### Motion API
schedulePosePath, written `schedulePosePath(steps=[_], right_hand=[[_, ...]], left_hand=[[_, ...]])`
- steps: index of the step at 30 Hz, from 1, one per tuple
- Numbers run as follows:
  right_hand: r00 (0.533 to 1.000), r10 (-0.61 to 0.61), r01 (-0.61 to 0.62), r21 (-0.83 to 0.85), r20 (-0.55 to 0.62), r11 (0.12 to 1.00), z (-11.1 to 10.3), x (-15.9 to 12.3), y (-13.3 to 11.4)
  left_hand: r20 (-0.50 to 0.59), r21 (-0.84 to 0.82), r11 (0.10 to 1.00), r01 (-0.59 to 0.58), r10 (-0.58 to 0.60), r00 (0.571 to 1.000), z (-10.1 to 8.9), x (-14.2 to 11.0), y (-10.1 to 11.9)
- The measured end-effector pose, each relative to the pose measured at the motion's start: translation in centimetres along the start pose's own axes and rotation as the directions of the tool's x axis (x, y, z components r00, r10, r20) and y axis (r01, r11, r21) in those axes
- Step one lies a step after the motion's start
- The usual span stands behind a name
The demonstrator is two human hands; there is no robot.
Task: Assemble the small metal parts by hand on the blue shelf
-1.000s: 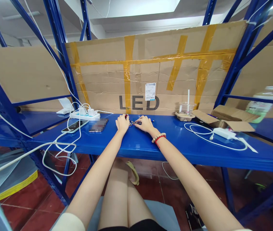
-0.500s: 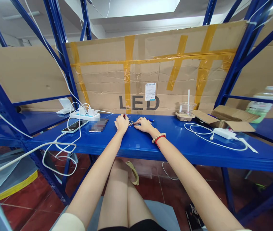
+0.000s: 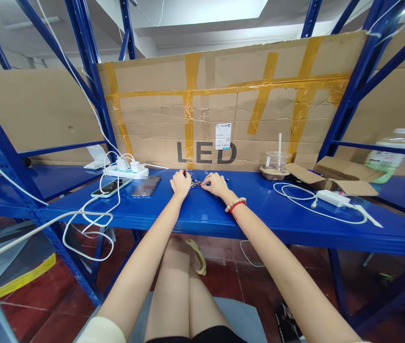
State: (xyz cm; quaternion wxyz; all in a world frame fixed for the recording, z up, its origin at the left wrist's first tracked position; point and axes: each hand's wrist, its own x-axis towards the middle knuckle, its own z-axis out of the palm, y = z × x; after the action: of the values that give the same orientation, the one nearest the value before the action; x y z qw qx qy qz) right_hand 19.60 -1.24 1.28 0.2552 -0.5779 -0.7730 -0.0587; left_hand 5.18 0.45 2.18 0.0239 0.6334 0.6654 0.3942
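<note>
My left hand (image 3: 181,183) is closed near the back of the blue shelf top, with a small dark red end (image 3: 184,172) showing at its fingertips. What it belongs to is hidden by the fingers. To its right, my right hand (image 3: 215,184) has its fingers pinched together, palm down; whatever lies in the pinch is too small to name. Between the two hands sits a little cluster of shiny metallic pieces (image 3: 195,184), lying on the blue surface close to the fingertips. A dark blue tip (image 3: 227,179) pokes out behind my right hand.
Left of the hands lie two phones (image 3: 112,187) (image 3: 146,186) and a white power strip (image 3: 125,170) with cables. On the right are a plastic cup (image 3: 276,162) with a straw, a white charger (image 3: 333,198) and an opened cardboard box (image 3: 345,175). Cardboard (image 3: 152,119) walls the back.
My right hand has shifted slightly right and its fingers have drawn in, showing a bit more of the metallic cluster. Less of the blue object behind it shows. My left hand stays almost still.
</note>
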Motion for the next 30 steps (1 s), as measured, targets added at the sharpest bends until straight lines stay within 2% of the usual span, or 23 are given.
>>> schedulePosePath(steps=[6, 17, 25, 30], right_hand=[[0.998, 0.052, -0.053, -0.015, -0.046, 0.998, 0.05, 0.05, 0.02], [0.996, 0.085, -0.085, -0.008, -0.017, 0.996, -0.08, -0.02, -0.09], [0.997, 0.072, -0.072, 0.000, 0.006, 0.997, -0.40, -0.14, -0.29], [0.998, 0.058, -0.058, 0.005, 0.033, 0.998, -0.47, -0.25, -0.23]], left_hand=[[0.003, 0.000, 1.000, -0.009, 0.009, 1.000, 0.15, 0.06, -0.08], [0.017, 0.006, 0.999, -0.039, 0.039, 0.999, 0.45, 0.32, -0.28], [0.075, -0.013, 0.975, -0.224, 0.224, 0.972, 0.61, 0.20, -0.24], [0.006, 0.018, 0.997, -0.073, 0.073, 0.997, 0.46, 0.30, -0.37]])
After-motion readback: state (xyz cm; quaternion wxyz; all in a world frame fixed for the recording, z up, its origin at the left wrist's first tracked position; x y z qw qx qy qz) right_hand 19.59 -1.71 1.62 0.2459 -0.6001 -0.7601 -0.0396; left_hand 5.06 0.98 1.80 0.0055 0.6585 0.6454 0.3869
